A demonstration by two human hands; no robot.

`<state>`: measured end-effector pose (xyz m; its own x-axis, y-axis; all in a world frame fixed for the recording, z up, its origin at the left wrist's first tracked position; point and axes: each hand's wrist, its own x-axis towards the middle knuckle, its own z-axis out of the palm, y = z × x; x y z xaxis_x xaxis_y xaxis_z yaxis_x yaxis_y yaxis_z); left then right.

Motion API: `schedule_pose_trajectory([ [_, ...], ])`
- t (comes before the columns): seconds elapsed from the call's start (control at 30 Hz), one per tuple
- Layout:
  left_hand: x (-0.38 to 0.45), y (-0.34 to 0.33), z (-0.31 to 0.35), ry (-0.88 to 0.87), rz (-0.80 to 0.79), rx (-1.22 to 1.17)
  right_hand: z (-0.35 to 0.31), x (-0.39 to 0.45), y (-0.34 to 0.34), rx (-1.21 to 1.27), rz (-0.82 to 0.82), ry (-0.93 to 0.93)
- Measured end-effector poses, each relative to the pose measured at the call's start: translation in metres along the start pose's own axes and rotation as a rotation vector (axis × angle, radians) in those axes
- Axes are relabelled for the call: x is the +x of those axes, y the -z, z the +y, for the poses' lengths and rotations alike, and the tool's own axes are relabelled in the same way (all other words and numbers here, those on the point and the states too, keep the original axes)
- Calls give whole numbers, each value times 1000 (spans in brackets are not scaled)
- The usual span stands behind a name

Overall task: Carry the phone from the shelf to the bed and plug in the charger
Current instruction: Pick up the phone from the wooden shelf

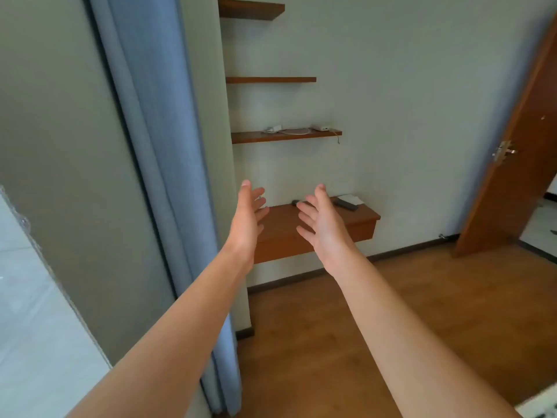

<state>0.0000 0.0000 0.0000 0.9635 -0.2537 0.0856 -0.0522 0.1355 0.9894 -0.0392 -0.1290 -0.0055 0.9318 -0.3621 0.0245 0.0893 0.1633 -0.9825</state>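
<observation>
Both my arms stretch out toward a wall with wooden shelves. My left hand point(248, 214) and my right hand point(321, 220) are open, palms facing each other, fingers spread, holding nothing. They hover in front of the lowest, thick wooden shelf point(316, 233). A dark flat phone-like object point(346, 203) lies at the back right of that shelf, beside a white sheet point(351, 198). A small dark item point(294, 202) sits at the shelf's back, partly hidden by my right hand. The shelf above point(286, 136) carries white chargers point(321, 128) and a coiled white cable point(297, 131).
Two more wooden shelves point(271, 80) hang higher up. A blue curtain point(168, 176) hangs at the left beside a grey wall. An open wooden door point(512, 164) stands at the right. Wood floor point(376, 327) lies below. A pale patterned edge point(542, 404) shows at the bottom right.
</observation>
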Motion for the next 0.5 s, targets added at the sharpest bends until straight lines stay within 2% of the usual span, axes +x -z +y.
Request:
schedule_pose_trajectory([
  [0.27,43,29,-4,10,9,-45,8,37,-35,8,-14,-37],
  [0.5,79,24,4,-25,54,-74,6,83,-34,28,-49,-16],
])
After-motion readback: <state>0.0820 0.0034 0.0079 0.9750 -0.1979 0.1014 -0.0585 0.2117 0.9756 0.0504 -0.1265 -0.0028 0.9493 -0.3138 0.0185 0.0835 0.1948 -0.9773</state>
